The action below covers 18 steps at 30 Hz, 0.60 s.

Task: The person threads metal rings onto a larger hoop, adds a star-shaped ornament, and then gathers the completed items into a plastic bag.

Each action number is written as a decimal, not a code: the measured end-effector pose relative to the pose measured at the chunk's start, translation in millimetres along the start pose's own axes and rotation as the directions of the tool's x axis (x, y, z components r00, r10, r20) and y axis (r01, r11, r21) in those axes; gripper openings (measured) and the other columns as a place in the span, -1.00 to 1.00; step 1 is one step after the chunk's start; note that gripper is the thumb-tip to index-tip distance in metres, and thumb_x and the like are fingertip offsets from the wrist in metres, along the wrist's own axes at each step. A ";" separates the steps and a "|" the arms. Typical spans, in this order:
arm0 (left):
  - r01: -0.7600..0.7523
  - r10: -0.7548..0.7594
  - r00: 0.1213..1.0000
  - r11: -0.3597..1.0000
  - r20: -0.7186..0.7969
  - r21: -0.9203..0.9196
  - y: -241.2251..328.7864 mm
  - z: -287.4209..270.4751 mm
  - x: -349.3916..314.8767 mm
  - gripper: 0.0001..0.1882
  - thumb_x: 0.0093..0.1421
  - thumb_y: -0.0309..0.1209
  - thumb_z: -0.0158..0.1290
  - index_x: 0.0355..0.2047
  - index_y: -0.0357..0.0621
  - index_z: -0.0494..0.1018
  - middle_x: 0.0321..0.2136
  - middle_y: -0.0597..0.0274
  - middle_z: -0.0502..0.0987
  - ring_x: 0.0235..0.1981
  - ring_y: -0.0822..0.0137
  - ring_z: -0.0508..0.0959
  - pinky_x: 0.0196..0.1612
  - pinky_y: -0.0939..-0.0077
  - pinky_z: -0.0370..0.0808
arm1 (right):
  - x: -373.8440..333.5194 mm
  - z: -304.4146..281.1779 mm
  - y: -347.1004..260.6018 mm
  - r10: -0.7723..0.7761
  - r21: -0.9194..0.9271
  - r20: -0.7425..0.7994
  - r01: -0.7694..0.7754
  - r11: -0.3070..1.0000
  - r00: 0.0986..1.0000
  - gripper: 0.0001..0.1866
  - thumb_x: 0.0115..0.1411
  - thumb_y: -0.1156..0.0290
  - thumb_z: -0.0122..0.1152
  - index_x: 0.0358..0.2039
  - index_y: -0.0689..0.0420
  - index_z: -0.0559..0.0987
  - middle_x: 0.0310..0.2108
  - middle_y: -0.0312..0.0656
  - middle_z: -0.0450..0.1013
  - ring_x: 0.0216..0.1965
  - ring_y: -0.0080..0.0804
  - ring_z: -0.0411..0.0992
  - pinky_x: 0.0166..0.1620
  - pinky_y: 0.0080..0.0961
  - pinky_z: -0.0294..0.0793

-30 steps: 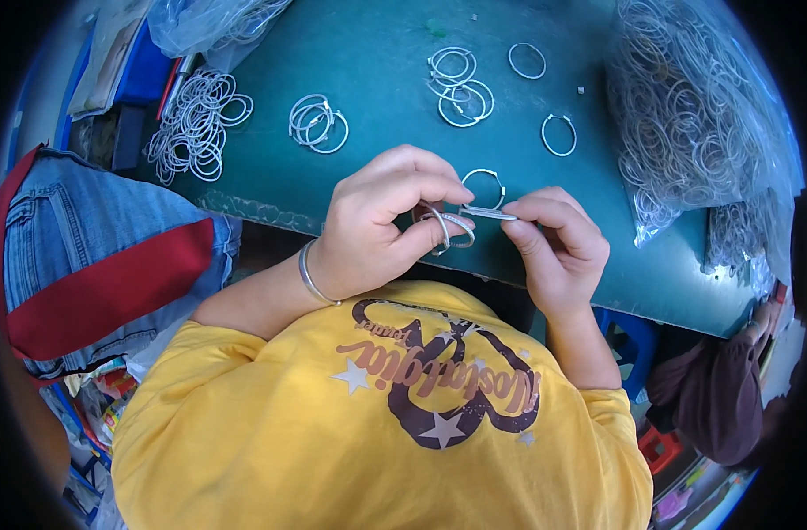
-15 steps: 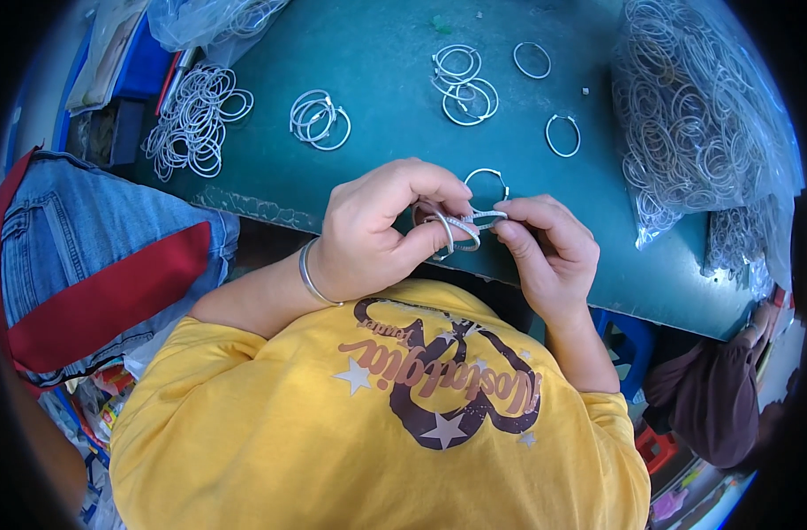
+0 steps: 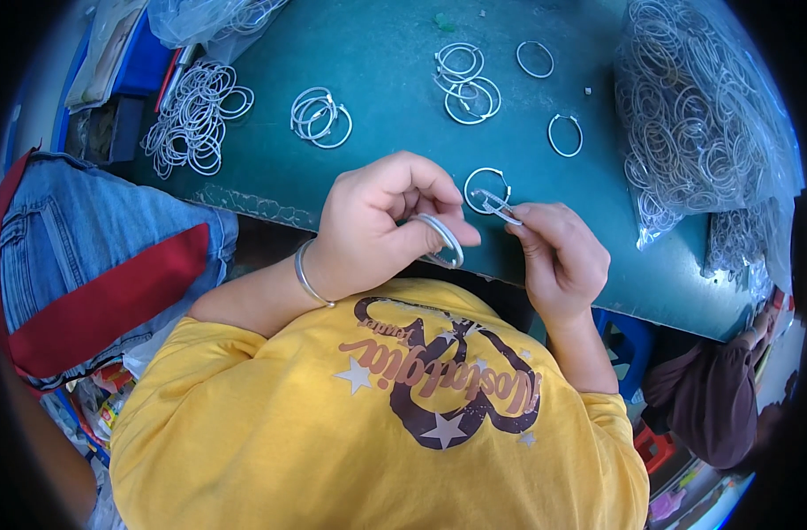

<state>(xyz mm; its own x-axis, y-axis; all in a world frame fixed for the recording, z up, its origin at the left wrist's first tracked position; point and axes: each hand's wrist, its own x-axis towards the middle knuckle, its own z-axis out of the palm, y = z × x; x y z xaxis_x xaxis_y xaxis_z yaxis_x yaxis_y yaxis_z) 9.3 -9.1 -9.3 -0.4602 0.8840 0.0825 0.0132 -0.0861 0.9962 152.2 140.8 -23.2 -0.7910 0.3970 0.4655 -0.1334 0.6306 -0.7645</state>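
Observation:
Over the near edge of the table, my left hand [image 3: 377, 221] has curled fingers and carries silvery wire rings [image 3: 447, 240] looped around its thumb. To its right, my right hand [image 3: 562, 256] is closed in a pinch on another wire ring [image 3: 501, 208], seen nearly edge-on, tilted over the table. The two hands are apart. Just beyond the pinched ring, a single wire ring [image 3: 487, 170] with a small clasp lies on the green table [image 3: 386, 106]; its near side is partly covered by the pinched one.
Several wire rings [image 3: 320, 117] lie left of centre, others [image 3: 468, 84] farther back, with two single rings to their right. A tangled ring pile [image 3: 196, 119] sits at left. A large clear bag of rings [image 3: 686, 115] stands at right. Folded jeans [image 3: 103, 238] are beside my left arm.
My hands have moved apart. The right hand has drawn a wire ring away from those on my left thumb, rightward and slightly down.

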 end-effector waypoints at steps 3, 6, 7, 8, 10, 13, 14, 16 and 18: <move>0.257 -0.262 0.965 0.917 0.027 -0.305 3.8 -0.5 1.8 -0.81 0.07 -0.64 0.09 -0.29 -0.33 0.36 -0.41 0.06 0.53 -0.44 0.43 0.55 -0.39 0.67 0.51 | 3.0 0.7 -1.5 -0.173 -0.140 0.015 0.173 0.975 0.985 -0.81 -0.15 0.71 0.24 -0.43 0.27 0.55 -0.47 -0.07 0.49 -0.52 -0.27 0.48 -0.44 -0.56 0.45; 0.262 -0.274 0.962 0.906 0.011 -0.333 2.6 1.0 3.4 -0.85 0.10 -0.64 0.06 -0.30 -0.34 0.36 -0.40 0.04 0.53 -0.44 0.41 0.56 -0.37 0.64 0.52 | 4.2 0.2 -4.2 -0.249 -0.173 0.023 0.250 0.953 0.968 -0.77 -0.16 0.72 0.25 -0.40 0.28 0.54 -0.45 -0.03 0.49 -0.49 -0.22 0.48 -0.42 -0.53 0.47; 0.239 -0.254 0.967 0.929 -0.018 -0.283 1.8 1.5 3.5 -0.86 0.11 -0.65 0.05 -0.30 -0.34 0.36 -0.38 0.02 0.53 -0.43 0.41 0.56 -0.36 0.63 0.53 | 4.9 0.5 -6.1 -0.208 -0.131 -0.003 0.205 0.970 0.978 -0.76 -0.15 0.74 0.25 -0.39 0.28 0.54 -0.44 -0.04 0.49 -0.48 -0.23 0.49 -0.40 -0.54 0.48; 0.240 -0.255 0.967 0.929 -0.017 -0.283 0.2 1.8 2.7 -0.86 0.11 -0.65 0.05 -0.30 -0.34 0.36 -0.38 0.02 0.53 -0.43 0.41 0.56 -0.36 0.63 0.53 | 4.9 0.7 -7.2 -0.164 -0.087 -0.028 0.161 0.983 0.986 -0.76 -0.14 0.75 0.25 -0.38 0.29 0.53 -0.43 -0.04 0.50 -0.46 -0.24 0.50 -0.39 -0.54 0.49; 0.157 -0.167 0.986 0.956 -0.019 -0.247 -3.3 2.3 0.8 -0.87 0.11 -0.66 0.03 -0.32 -0.34 0.36 -0.36 -0.01 0.53 -0.41 0.38 0.56 -0.34 0.60 0.54 | 2.4 0.9 -7.5 -0.097 0.022 -0.052 0.098 0.995 0.994 -0.76 -0.12 0.76 0.25 -0.37 0.29 0.52 -0.43 -0.04 0.50 -0.45 -0.26 0.50 -0.37 -0.54 0.49; 0.084 -0.094 0.995 0.971 -0.034 -0.226 -4.4 3.8 -0.1 -0.89 0.11 -0.68 0.01 -0.33 -0.33 0.35 -0.35 -0.03 0.52 -0.36 0.33 0.57 -0.31 0.57 0.55 | -4.5 3.2 -6.4 0.014 0.200 -0.085 0.003 0.980 0.996 -0.76 -0.11 0.77 0.24 -0.37 0.31 0.50 -0.43 -0.03 0.51 -0.42 -0.29 0.51 -0.35 -0.55 0.50; 0.086 -0.096 0.995 0.970 -0.032 -0.227 -6.0 3.1 0.0 -0.89 0.11 -0.68 0.01 -0.33 -0.33 0.35 -0.35 -0.03 0.52 -0.36 0.33 0.57 -0.31 0.57 0.55 | -6.4 4.1 -6.1 0.055 0.269 -0.098 -0.027 0.963 0.994 -0.77 -0.10 0.78 0.24 -0.38 0.32 0.49 -0.44 -0.03 0.51 -0.41 -0.30 0.52 -0.34 -0.55 0.50; -0.111 0.111 0.994 0.994 0.004 -0.023 -9.6 0.0 0.3 -0.89 0.12 -0.70 -0.01 -0.34 -0.33 0.34 -0.34 -0.03 0.52 -0.33 0.30 0.58 -0.29 0.55 0.55 | -8.0 5.8 -5.8 0.064 0.288 -0.114 -0.028 0.957 0.991 -0.76 -0.10 0.78 0.24 -0.38 0.31 0.48 -0.44 -0.03 0.51 -0.42 -0.30 0.51 -0.34 -0.55 0.50; -0.141 0.140 0.990 0.990 0.016 0.019 -9.8 -0.8 0.2 -0.89 0.11 -0.71 -0.01 -0.34 -0.33 0.35 -0.34 -0.02 0.52 -0.32 0.29 0.58 -0.29 0.55 0.55 | -8.6 6.2 -5.4 0.072 0.307 -0.130 -0.029 0.951 0.989 -0.76 -0.10 0.78 0.24 -0.37 0.31 0.47 -0.45 -0.03 0.51 -0.42 -0.31 0.51 -0.34 -0.55 0.50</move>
<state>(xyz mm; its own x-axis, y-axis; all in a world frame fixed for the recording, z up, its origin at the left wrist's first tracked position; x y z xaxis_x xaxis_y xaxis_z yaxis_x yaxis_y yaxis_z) 8.4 -8.5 -19.0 -0.4392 0.8705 0.2221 0.0947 -0.2010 0.9750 155.9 129.9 -25.8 -0.7140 0.5249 0.4634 -0.2878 0.3834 -0.8776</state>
